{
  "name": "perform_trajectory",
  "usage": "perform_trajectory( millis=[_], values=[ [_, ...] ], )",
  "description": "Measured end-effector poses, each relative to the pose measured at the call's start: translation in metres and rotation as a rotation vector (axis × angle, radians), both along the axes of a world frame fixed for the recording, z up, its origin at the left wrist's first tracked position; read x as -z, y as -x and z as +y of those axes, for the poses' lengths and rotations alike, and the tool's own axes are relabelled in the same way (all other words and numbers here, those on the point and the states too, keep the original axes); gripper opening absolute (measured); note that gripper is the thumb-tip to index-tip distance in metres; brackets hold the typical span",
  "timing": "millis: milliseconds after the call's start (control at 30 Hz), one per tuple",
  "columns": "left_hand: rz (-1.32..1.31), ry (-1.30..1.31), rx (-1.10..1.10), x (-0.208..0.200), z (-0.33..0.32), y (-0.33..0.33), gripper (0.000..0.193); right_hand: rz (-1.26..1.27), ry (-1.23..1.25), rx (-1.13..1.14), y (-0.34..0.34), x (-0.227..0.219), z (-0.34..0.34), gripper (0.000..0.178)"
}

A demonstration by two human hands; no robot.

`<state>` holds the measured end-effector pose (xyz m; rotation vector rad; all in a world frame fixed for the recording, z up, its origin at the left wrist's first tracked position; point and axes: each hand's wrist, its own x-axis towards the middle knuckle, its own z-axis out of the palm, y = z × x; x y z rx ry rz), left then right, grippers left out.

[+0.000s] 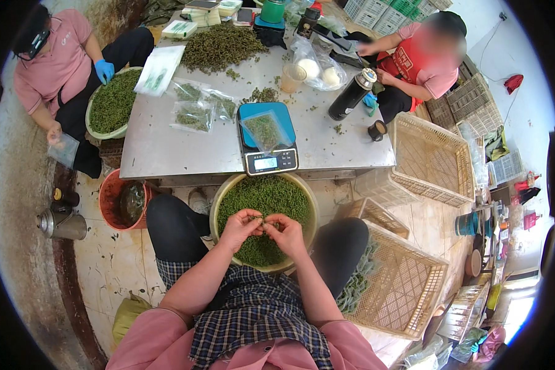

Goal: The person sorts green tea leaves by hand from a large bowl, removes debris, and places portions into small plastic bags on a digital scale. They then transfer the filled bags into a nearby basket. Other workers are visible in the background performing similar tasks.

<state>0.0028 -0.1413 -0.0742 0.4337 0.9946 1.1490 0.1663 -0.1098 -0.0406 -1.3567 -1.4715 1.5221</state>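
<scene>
A round pale basin (315, 213) between my knees is filled with small green berries that look like green peppercorns (277, 196). Above it, my left hand (240, 229) and my right hand (286, 235) meet fingertip to fingertip. Both are closed in a pinch on a tiny bit of the green peppercorns, mostly hidden by the fingers. Just beyond the basin, on the table edge, stands a digital scale (271, 161) with a blue top. A clear bag of green peppercorns (265, 131) lies on it.
Filled clear bags (194, 116) and a dark heap of peppercorns (219, 48) lie on the metal table (166, 154). A black thermos (351, 94) stands right. A red bucket (112, 200) and plastic crates (407, 277) flank me. Two co-workers sit at either side of the table.
</scene>
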Motion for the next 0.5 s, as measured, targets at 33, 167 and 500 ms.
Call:
perform_trajectory(
  millis=[33, 167, 500],
  values=[
    [0.013, -0.006, -0.015, 0.000, 0.000, -0.001, 0.017, -0.054, -0.031, -0.054, -0.003, 0.003, 0.001, 0.013],
    [0.076, -0.025, -0.047, 0.000, 0.002, -0.001, 0.016, -0.192, -0.106, -0.072, -0.006, 0.005, 0.004, 0.012],
    [0.408, -0.175, 0.010, 0.010, 0.000, -0.002, 0.018, -0.540, -0.359, -0.140, 0.003, -0.014, 0.004, 0.015]
  ],
)
